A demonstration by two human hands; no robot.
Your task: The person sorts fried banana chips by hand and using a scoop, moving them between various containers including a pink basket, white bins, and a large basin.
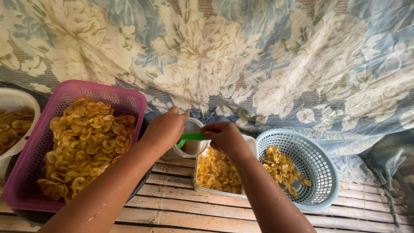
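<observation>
Landmark: clear round jar (189, 144) standing on the bamboo slat floor (172, 207), just below the edge of the flowered cloth (258, 64). All places below are told from this jar.
Left hand (164, 129): the forearm comes up from the lower left and the hand lies over the left rim of the jar, palm down, fingers curled and closed around the jar top. It touches the jar; the wrist is bent a little toward the right.
Right hand (224, 137): the forearm rises from the bottom middle, and the hand is just right of the jar. Its fingers are pinched tight on the handle of a green spoon (192, 137).
Green spoon: it lies almost level across the mouth of the jar, handle to the right in the right hand, the bowl end near the left hand.
White tub (250, 144): just right of the jar, under the right wrist, with yellow chips (217, 172) inside.
Blue round basket (315, 172): further right, touching the white tub, with fewer chips in it.
Pink basket (125, 101): left of the jar, under the left forearm, heaped with chips.
White basket (19, 101): far left, beyond the pink one, only partly in view.
Jar content: I cannot tell, the hands hide it.
</observation>
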